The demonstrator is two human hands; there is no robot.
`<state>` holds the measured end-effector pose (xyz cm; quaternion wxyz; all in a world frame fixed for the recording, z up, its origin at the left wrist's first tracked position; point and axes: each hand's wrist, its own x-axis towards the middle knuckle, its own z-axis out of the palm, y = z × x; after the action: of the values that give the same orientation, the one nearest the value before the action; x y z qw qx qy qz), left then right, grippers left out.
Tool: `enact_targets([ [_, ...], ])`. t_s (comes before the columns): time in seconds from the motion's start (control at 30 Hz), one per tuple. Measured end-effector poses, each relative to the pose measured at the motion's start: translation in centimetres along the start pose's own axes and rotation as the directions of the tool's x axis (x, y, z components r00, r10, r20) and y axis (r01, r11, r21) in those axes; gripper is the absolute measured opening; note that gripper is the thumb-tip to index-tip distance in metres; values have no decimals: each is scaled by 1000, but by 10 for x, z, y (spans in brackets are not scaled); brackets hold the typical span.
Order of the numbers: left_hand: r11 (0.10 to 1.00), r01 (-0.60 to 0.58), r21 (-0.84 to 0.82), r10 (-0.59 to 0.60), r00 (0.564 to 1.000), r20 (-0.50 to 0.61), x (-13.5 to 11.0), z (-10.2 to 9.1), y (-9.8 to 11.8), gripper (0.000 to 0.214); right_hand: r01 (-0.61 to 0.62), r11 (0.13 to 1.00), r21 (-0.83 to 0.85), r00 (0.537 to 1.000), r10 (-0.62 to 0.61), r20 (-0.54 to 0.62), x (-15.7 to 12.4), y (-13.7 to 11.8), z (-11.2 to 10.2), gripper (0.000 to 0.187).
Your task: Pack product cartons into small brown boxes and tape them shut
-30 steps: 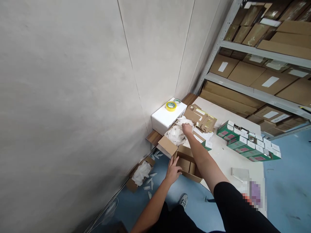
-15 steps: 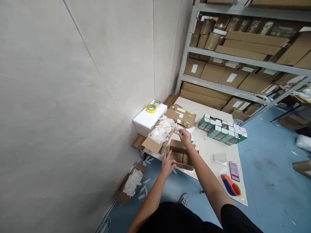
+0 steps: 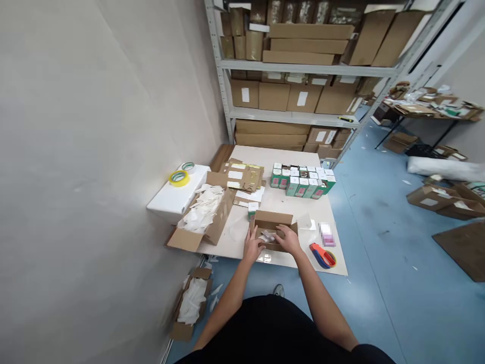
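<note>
On the near edge of the table stands an open cardboard box [image 3: 273, 217] with its flaps up. A small bundle of clear or whitish plastic packing [image 3: 267, 236] lies inside it. My left hand [image 3: 252, 246] holds the box at its near left corner, thumb over the near wall. Reaching in from the right, my right hand [image 3: 288, 239] has its fingers apart at the packing; nothing is visibly gripped. A small green-and-white carton [image 3: 252, 209] stands just behind the box's left corner.
Left is a larger box [image 3: 222, 222] full of white packing pieces [image 3: 204, 207], beside a white block [image 3: 162, 205] bearing a yellow tape roll [image 3: 179, 178]. Several green-and-white cartons [image 3: 303, 187] stand behind. A red-and-blue tape dispenser [image 3: 322, 256] and a phone [image 3: 328, 240] lie right.
My right hand has moved from the packing pieces at the left into the open box, where a plastic bundle now lies. The view has swung right. My left hand stays at the box.
</note>
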<state>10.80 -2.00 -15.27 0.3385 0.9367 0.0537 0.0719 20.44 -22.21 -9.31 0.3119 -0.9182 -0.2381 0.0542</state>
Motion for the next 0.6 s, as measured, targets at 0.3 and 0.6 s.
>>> enact_targets([
  [0.3, 1000, 9, 4, -10, 986, 165, 41, 51, 29, 18, -67, 979, 192, 975, 105, -198, -3, 69, -39, 48],
  [0.6, 985, 13, 169, -82, 909, 408, 83, 58, 16, 46, -132, 900, 415, 950, 234, -207, 21, 76, -4, 52],
])
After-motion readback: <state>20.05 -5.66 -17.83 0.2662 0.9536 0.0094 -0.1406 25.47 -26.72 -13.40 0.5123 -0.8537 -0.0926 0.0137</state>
